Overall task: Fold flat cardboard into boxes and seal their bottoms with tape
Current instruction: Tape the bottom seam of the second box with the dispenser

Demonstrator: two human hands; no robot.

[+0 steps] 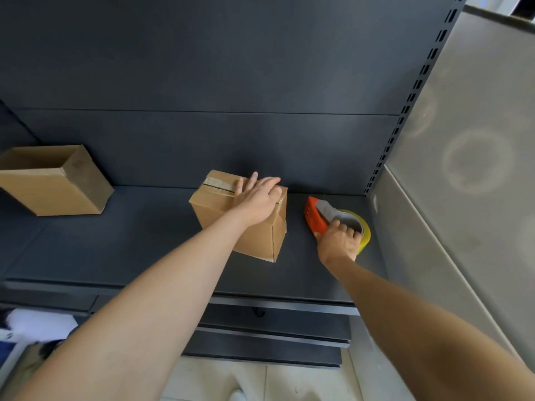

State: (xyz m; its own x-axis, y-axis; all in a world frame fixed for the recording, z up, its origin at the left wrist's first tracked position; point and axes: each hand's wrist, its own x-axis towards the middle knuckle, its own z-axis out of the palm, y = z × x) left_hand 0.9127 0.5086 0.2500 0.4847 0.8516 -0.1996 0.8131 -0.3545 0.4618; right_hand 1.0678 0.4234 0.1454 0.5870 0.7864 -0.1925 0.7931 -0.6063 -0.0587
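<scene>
A small brown cardboard box (254, 235) stands on the dark shelf (144, 241), its top face closed with a strip of tape. My left hand (256, 198) lies flat on that top face with fingers straight, pressing the tape near the right edge. To the right, an orange tape dispenser (315, 217) with a yellowish tape roll (365, 230) rests on the shelf. My right hand (338, 243) grips the dispenser's handle, fingers curled round it.
A second open cardboard box (55, 180) lies on its side at the shelf's far left. A dark back panel rises behind. A slotted upright (405, 111) and a grey wall bound the right side. Lower shelf edges and floor tiles show below.
</scene>
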